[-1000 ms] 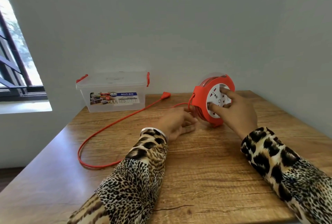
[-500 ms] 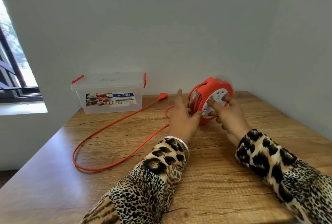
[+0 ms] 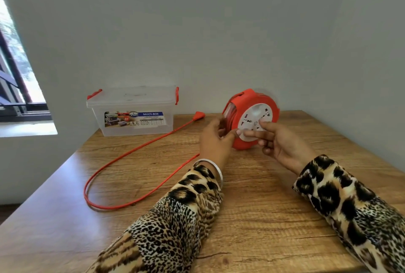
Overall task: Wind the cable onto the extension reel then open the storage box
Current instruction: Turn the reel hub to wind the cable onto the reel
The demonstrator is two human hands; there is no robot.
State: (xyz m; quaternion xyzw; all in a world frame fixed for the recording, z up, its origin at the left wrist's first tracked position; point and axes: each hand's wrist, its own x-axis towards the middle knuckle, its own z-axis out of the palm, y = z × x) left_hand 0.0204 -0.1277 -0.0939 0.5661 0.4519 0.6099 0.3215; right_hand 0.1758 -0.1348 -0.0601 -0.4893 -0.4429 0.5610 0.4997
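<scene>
Here the wooden tabletop carries everything. The storage box stands near the far left corner, against the wall; it is clear plastic with a closed lid and red clips at both ends. It looks light and a bit flexible, and I judge the clips are the place to take hold for opening.

The extension reel stands on its edge near the far edge, right of the box. It is red, round, with a white socket face turned to the person. It seems rigid and not heavy, good to hold at the rim.

The cable is red, thin and soft; it makes a long loop toward the left edge, and its plug end lies beside the box. It can probably kink or slide easily.

The left hand is curled around the reel's left rim, near the wound cable. The right hand has loosely bent fingers, the tips pressing on the white face.
</scene>
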